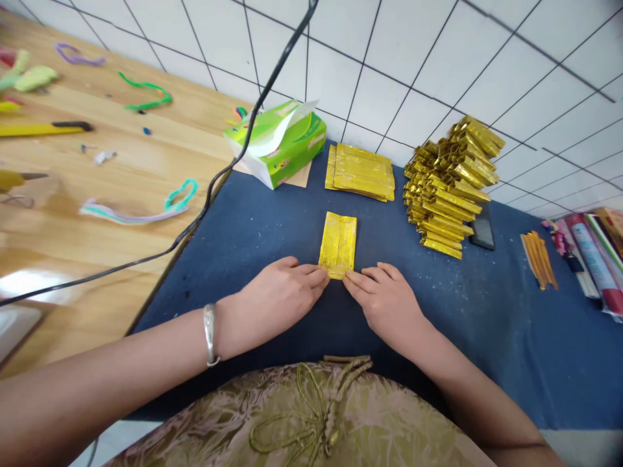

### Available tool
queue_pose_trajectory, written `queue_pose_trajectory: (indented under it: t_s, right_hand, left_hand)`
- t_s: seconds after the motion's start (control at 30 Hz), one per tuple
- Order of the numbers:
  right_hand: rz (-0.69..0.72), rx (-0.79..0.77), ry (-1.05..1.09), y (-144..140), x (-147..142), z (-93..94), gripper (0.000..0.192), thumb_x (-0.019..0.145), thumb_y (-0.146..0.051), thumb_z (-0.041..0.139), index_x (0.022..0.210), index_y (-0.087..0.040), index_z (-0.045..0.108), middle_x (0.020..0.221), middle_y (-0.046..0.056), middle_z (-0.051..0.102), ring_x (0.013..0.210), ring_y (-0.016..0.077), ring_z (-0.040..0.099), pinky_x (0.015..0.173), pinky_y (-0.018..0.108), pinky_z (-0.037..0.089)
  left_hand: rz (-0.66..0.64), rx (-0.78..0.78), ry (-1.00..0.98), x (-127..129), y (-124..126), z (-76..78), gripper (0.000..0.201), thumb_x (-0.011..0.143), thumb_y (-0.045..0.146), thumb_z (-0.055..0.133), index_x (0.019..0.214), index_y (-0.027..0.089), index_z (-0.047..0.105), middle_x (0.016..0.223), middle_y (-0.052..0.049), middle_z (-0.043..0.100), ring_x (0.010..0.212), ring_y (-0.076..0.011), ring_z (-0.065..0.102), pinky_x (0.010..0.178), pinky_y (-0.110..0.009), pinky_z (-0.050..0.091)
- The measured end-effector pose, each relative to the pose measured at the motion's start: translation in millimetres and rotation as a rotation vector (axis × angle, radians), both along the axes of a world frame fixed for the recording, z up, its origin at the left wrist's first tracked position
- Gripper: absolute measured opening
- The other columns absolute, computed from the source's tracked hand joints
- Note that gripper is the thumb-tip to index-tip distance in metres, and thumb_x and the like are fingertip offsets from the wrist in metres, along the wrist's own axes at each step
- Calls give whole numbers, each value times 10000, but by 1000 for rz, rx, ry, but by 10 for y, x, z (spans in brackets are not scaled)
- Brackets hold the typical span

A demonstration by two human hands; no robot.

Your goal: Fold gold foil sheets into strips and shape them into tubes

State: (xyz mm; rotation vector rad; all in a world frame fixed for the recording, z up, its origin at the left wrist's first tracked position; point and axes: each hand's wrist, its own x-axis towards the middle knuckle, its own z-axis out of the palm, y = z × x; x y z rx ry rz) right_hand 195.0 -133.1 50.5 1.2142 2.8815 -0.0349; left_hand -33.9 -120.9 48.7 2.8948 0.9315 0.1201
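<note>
Folded gold paper (337,244) on blue cloth (487,311), near edge pinched between both hands' (335,295) fingertips

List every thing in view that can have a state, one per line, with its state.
left hand: fingertips pressing the near edge of the gold sheet
right hand: fingertips pressing the same edge
gold sheet: folded lengthwise, flat on the blue cloth
flat gold sheets: unfolded, in a low stack
folded gold pieces: piled high
tissue box: open, a tissue sticking out
black cable: hanging slack across the table
</note>
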Motion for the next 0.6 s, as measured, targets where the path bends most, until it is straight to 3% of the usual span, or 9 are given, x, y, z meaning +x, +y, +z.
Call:
queue_pose_trajectory:
  t_s: [0.27,0.4,0.6]
  right_hand:
    - [-7,-62,23,31,40,31,400,861,-126,462,1231,-258,540,1235,2,601,981,212,525,900,426,393]
    - [16,-111,20,111,100,53,402,855,-122,471,1223,-264,548,1243,4,586,1051,223,491,865,409,425]
    - [60,-179,67,290,268,54,459,805,-75,509,1158,-355,592,1222,25,543,1191,221,422,936,429,424]
  left_hand:
    - [2,2,55,1,3,43,237,830,84,494,1014,181,608,1002,-36,628,877,-173,581,649,-324,359]
    - [-3,-8,59,-17,11,30,244,834,95,489,1034,181,598,1019,-37,621,882,-178,575,648,-327,361]
    - [-16,-35,23,-42,54,15,254,842,108,488,1061,196,583,1054,-35,617,918,-172,576,653,-314,378]
